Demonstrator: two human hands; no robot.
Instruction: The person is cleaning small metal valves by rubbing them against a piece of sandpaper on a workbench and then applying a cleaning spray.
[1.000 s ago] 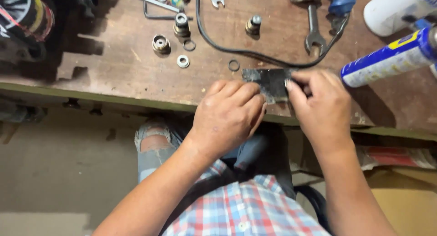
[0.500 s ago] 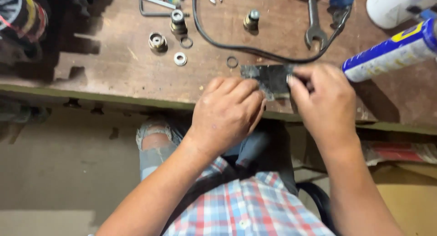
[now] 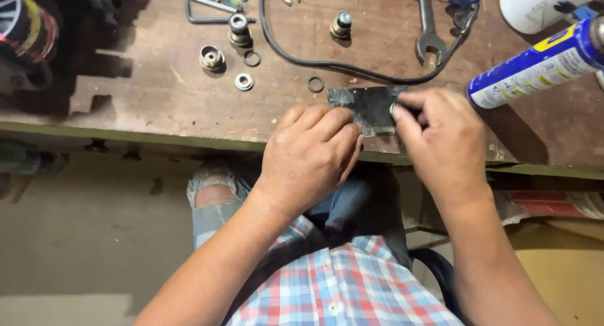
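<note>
Both hands are working at the near edge of the counter [image 3: 157,106]. The left hand [image 3: 311,153] is lying knuckles-up with its fingers curled down onto the left end of a dark, worn sheet [image 3: 365,109], pinning it flat. The right hand [image 3: 440,143] is pinching a small round metal part [image 3: 396,108] between thumb and forefinger and pressing it on the sheet's right end. Compared with a second ago, the hands are sitting in nearly the same pose and the sheet is lying in the same spot at the counter's edge; only the view is shifting slightly, which suggests steady rubbing in place rather than a new step.

Just past the sheet, at 11 o'clock from it, a small dark ring [image 3: 316,84] is lying loose. At 2 o'clock from the right hand, a blue and yellow spray can [image 3: 535,65] is lying on its side. Farther out, a black cable [image 3: 283,49] is curving across the wood, with a wrench [image 3: 429,33] at 12 o'clock and several metal fittings [image 3: 212,57] and a washer [image 3: 243,81] at 10 o'clock.
</note>
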